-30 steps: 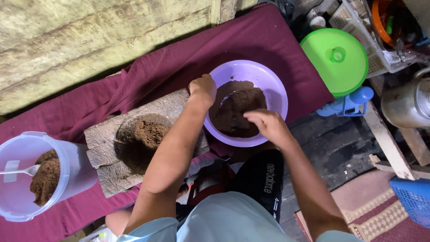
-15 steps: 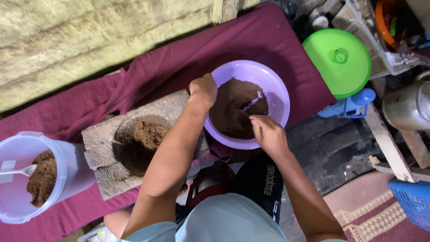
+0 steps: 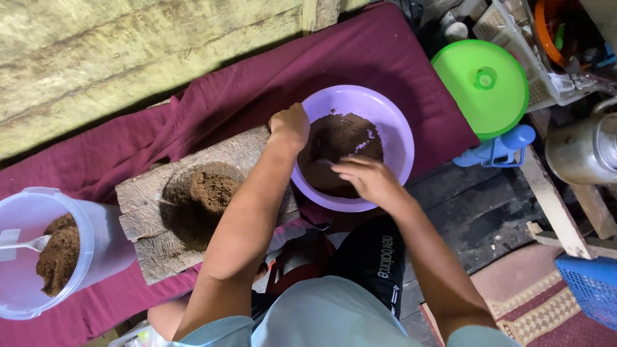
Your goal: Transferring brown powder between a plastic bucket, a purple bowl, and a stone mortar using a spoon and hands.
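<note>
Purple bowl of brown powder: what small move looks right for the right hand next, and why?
Probably press the right hand down into the brown powder: its fingers lie flat on the heap, and the left hand grips the purple bowl at its rim.

There is one round purple plastic bowl (image 3: 392, 128) with brown powder, one rough wooden block (image 3: 154, 193) with a hollow of the same powder, one clear plastic jar (image 3: 96, 247) with one white spoon (image 3: 19, 245), one round green plastic lid (image 3: 479, 87), and two bare hands.
</note>
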